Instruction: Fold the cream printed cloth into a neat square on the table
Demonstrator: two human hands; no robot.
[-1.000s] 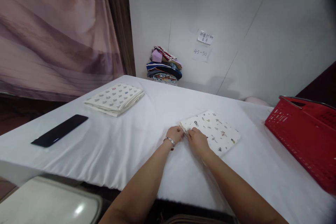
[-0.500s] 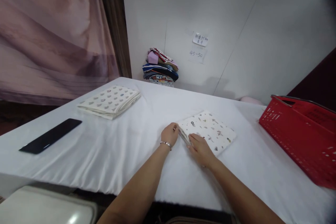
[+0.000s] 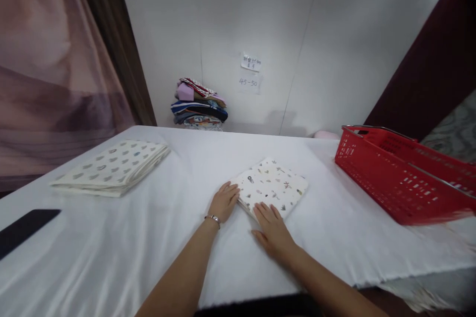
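A folded white cloth (image 3: 269, 185) with small brown and green prints lies flat near the middle of the table. My left hand (image 3: 224, 201), with a bracelet at the wrist, rests its outstretched fingers on the cloth's left corner. Along the near edge, my right hand (image 3: 273, 230) lies with fingers extended on the cloth and the thumb apart on the tablecloth. Neither hand grips anything. A second folded cloth (image 3: 115, 163), cream with grey heart-like prints, sits farther to the left.
A red plastic basket (image 3: 386, 178) stands on the right of the white-covered table (image 3: 156, 237). A black flat object (image 3: 26, 228) is at the left edge. Several folded fabrics (image 3: 200, 104) are stacked by the wall, below paper notes (image 3: 250, 81).
Both hands have gone from pinching the cloth's near-left edge to lying open on it. The edge looks flatter. The view has turned right, showing more of the basket.
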